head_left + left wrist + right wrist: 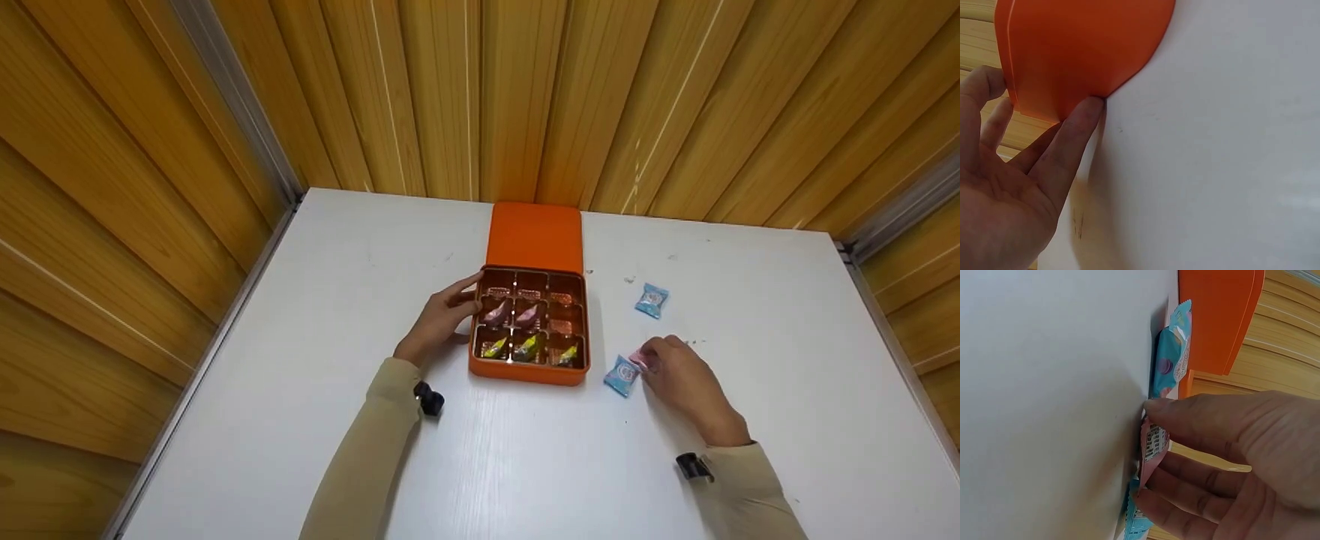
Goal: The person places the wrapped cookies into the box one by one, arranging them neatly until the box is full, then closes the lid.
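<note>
An orange tin [529,373] with a divided insert stands on the white table, its lid [535,234] folded back behind it. In its front row lie yellow-green wrapped candies [528,348]; pink wrapped candies [528,316] sit in the left and middle compartments of the row behind. My left hand [439,322] rests its fingertips against the tin's left side [1072,67]. To the right of the tin, my right hand [686,382] pinches a pink wrapped candy [1154,441] between thumb and fingers, low over the table beside a blue wrapped candy [622,376].
Another blue wrapped candy [652,300] lies farther back on the right of the table [300,360]. Wood-patterned panels [420,90] rise behind and at both sides. A black clip-like device [429,399] is worn at each wrist.
</note>
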{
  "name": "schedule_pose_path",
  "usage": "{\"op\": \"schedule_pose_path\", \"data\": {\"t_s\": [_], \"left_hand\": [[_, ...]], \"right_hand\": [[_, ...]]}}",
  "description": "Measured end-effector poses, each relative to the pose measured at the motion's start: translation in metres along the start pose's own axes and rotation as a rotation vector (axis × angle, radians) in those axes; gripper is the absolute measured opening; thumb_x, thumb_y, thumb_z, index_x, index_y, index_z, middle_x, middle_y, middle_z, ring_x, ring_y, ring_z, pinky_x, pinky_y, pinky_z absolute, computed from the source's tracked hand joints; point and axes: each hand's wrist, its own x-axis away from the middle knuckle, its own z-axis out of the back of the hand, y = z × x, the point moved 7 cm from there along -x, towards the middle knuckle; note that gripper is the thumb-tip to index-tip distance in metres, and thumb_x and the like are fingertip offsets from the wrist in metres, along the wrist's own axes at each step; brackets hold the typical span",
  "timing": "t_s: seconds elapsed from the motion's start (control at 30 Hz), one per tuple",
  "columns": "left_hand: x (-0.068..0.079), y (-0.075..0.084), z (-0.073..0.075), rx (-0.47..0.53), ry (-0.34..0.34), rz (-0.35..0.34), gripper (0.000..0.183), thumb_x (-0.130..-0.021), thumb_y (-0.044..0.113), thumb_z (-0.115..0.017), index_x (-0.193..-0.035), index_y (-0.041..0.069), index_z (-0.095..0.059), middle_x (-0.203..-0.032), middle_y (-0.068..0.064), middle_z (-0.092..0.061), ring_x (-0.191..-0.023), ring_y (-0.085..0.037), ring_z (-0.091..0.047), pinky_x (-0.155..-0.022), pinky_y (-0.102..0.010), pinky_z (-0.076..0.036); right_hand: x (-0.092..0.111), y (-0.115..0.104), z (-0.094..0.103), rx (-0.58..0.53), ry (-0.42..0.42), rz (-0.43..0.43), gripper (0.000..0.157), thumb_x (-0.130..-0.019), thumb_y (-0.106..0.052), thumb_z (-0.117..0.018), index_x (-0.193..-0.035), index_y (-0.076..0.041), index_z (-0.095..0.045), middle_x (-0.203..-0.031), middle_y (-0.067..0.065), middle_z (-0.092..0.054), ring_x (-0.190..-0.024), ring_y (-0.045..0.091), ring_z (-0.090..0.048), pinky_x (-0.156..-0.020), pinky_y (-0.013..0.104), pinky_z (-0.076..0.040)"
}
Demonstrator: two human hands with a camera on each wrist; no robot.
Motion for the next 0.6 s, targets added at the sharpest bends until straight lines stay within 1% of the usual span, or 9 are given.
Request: {"op": "schedule_pose_path", "data": {"t_s": [0.13, 0.23, 0.33, 0.6], "left_hand": [[0.0004, 0.0014, -0.0002, -0.005, -0.001, 0.001, 0.061, -0.106, 0.018, -0.063, -0.162, 0.033, -0.048, -0.154, -0.015, -0.054, -0.133, -0.034, -0.059, -0.081, -0.050, -0.064], [0.0016, 0.0018, -0.0005, -0.002, -0.001, 0.004, 0.060, -0.106, 0.017, -0.064, -0.162, 0.033, -0.048, -0.154, -0.015, -0.055, -0.132, -0.034, -0.060, -0.080, -0.050, -0.064], [0.0019, 0.0018, -0.0006, 0.001, -0.004, 0.001, 0.060, -0.106, 0.017, -0.063, -0.162, 0.033, -0.048, -0.153, -0.015, -0.056, -0.132, -0.034, -0.060, -0.079, -0.050, -0.064], [0.0005, 0.0019, -0.0003, 0.006, -0.011, -0.011, 0.060, -0.107, 0.017, -0.063, -0.162, 0.031, -0.047, -0.152, -0.015, -0.056, -0.131, -0.033, -0.060, -0.078, -0.049, -0.064]], "right_hand": [[-0.0004, 0.0004, -0.0020, -0.013, -0.049, -0.042, 0.027, -0.087, 0.012, -0.074, -0.113, 0.007, -0.069, -0.100, 0.015, -0.064, -0.088, 0.030, -0.062, -0.084, 0.054, -0.057], [0.0001, 0.0006, -0.0023, -0.029, -0.067, -0.057, 0.029, -0.086, 0.012, -0.074, -0.114, 0.007, -0.068, -0.100, 0.015, -0.063, -0.087, 0.030, -0.060, -0.082, 0.051, -0.056], [0.0006, -0.0001, -0.0007, -0.033, -0.061, -0.053, 0.028, -0.087, 0.011, -0.074, -0.114, 0.007, -0.067, -0.100, 0.015, -0.062, -0.087, 0.030, -0.059, -0.081, 0.051, -0.055], [0.0012, 0.0012, 0.0025, -0.036, -0.040, -0.053, 0.029, -0.090, 0.009, -0.071, -0.118, 0.009, -0.065, -0.107, 0.020, -0.065, -0.094, 0.036, -0.063, -0.089, 0.058, -0.055]]}}
